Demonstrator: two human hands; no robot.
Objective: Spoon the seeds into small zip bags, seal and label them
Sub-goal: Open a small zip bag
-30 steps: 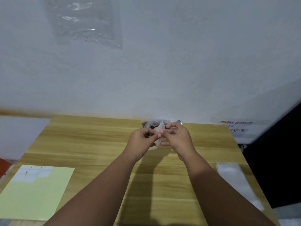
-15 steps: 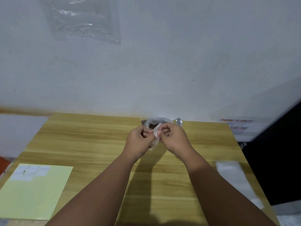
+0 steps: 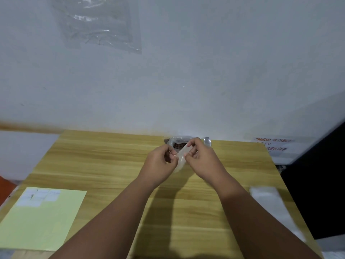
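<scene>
A small clear zip bag (image 3: 180, 159) hangs between my two hands above the wooden table (image 3: 104, 165). My left hand (image 3: 159, 165) pinches its left top edge, and my right hand (image 3: 202, 158) pinches the right top edge. Just behind them, against the wall, sits a clear bag of dark brown seeds (image 3: 178, 144). The bowl of a metal spoon (image 3: 207, 141) shows beside the seed bag, to the right of my right hand. A yellow-green sheet (image 3: 43, 219) with white labels (image 3: 38, 197) at its top lies at the table's near left.
A stack of clear small bags (image 3: 268, 200) lies along the table's right edge. The white wall rises directly behind the table, with a clear plastic sheet (image 3: 99, 23) stuck high on it. A handwritten notice (image 3: 272, 145) is at the right, next to a dark panel.
Both hands have lifted slightly and drawn a little apart, spreading the top of the small bag. The spoon's bowl has come into view behind my right hand.
</scene>
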